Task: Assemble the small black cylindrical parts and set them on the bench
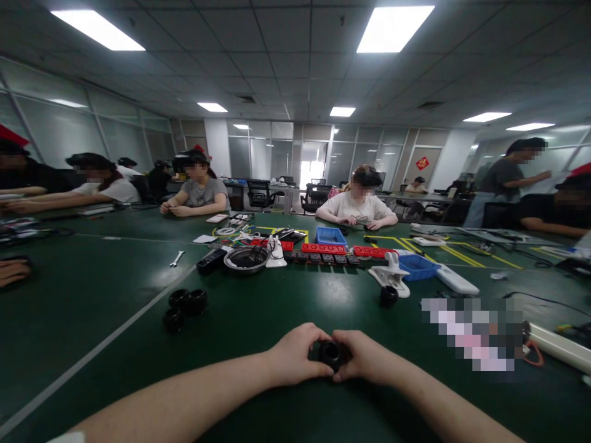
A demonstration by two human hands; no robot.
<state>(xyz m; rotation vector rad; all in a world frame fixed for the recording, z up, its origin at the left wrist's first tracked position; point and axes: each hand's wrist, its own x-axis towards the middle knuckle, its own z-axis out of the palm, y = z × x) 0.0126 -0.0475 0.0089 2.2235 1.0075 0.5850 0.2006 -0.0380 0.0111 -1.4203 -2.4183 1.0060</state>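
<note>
Low over the green table [258,307], my left hand [295,358] and my right hand [362,357] close from both sides on one small black ring-shaped part [330,353]. It looks like a toy tyre with a hole in its middle, and the hole faces up toward me. Thumbs and fingertips of both hands press on its rim. Three similar black rings [184,301] form a cluster on the left. Another black ring [388,296] lies farther right, by a white clip stand [390,277].
Beyond my hands stand a round metal bowl [246,261], red strips [324,248], blue trays [418,267] and a white oblong case [457,280]. A wrench [176,259] lies at left. Across the table a person in a white top [356,206] handles something small.
</note>
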